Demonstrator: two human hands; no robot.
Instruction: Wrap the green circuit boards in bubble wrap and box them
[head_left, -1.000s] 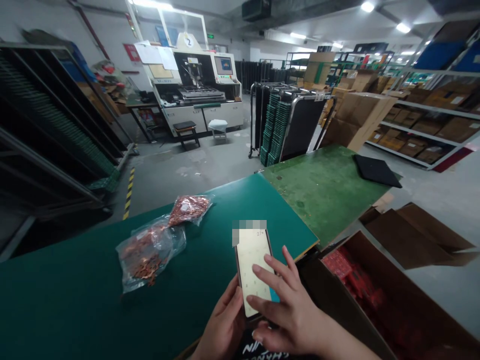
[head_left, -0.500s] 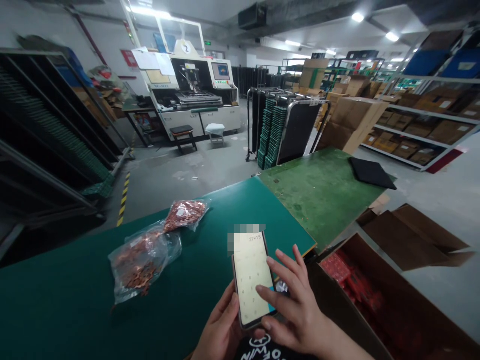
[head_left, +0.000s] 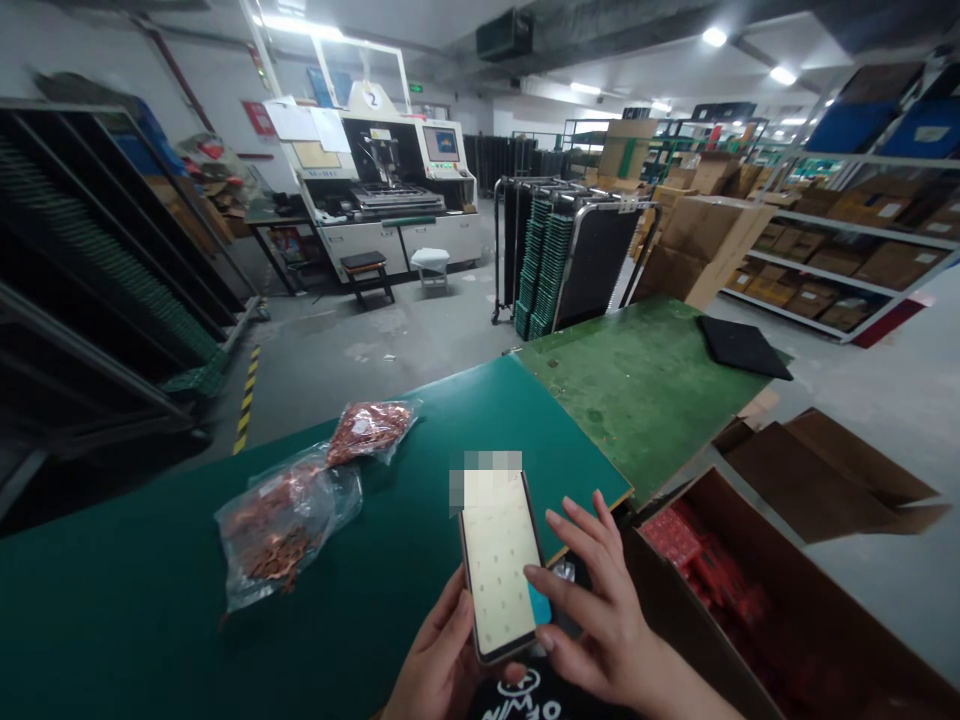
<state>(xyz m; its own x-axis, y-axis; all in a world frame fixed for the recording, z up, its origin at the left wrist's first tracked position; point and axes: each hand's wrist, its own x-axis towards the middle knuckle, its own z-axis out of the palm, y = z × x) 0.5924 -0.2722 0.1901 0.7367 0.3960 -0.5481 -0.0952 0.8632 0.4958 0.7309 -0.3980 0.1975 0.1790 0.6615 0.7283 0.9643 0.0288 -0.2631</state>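
Observation:
My left hand (head_left: 435, 665) grips a phone (head_left: 499, 565) from below, its lit pale screen facing me above the near edge of the dark green table (head_left: 150, 600). My right hand (head_left: 600, 620) hovers at the phone's right side, fingers spread, one fingertip touching the lower right of the screen. Two clear plastic bags of copper-coloured parts lie on the table to the left: a larger bag (head_left: 281, 525) and a smaller bag (head_left: 370, 427) behind it.
An open cardboard box (head_left: 750, 610) with red packets stands at my right. A second lighter green table (head_left: 645, 380) carries a black pad (head_left: 742, 347). Beyond are racks of green boards (head_left: 551, 260), a white machine (head_left: 390, 185), dark shelving (head_left: 90, 270) at left and shelves of cartons (head_left: 847, 255).
The phone and both hands have sunk slightly lower in view. My right fingertips shifted a little on the screen. The bags have not moved on the table.

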